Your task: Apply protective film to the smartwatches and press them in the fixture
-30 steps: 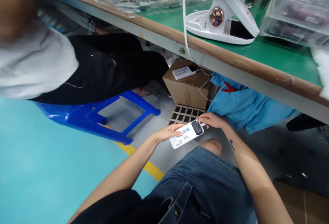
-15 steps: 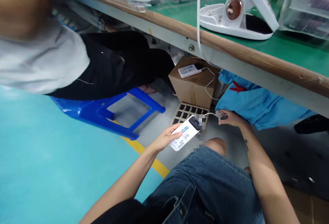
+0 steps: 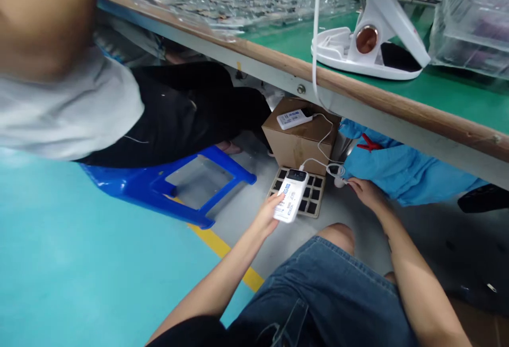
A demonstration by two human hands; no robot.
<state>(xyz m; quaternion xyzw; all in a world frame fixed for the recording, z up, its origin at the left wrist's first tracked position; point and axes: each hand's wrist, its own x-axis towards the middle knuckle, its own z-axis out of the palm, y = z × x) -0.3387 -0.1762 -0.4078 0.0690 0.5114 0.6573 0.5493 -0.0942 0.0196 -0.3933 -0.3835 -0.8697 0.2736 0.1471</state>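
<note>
Under the bench, my left hand [image 3: 267, 216] holds a white power bank [image 3: 291, 194] with a dark display end and blue printing, above a cardboard grid tray [image 3: 312, 195] on the floor. A thin white cable [image 3: 320, 164] runs from the power bank's far end to a small coil beside my right hand [image 3: 366, 192], whose fingertips touch that coil. A second white power bank [image 3: 293, 118] lies on a brown cardboard box [image 3: 299, 142], with a cable plugged into it.
A co-worker in a white shirt and black trousers sits on a blue plastic stool [image 3: 167, 182] at left. The green-topped bench [image 3: 437, 97] carries a white desk fan base [image 3: 368, 50] and clear trays [image 3: 469, 28]. A blue cloth [image 3: 401, 172] hangs beneath it. Yellow floor tape [image 3: 226, 251].
My left hand carried the power bank forward and down over the grid tray. My right hand let go of its end and moved right to the cable coil, the cable trailing out.
</note>
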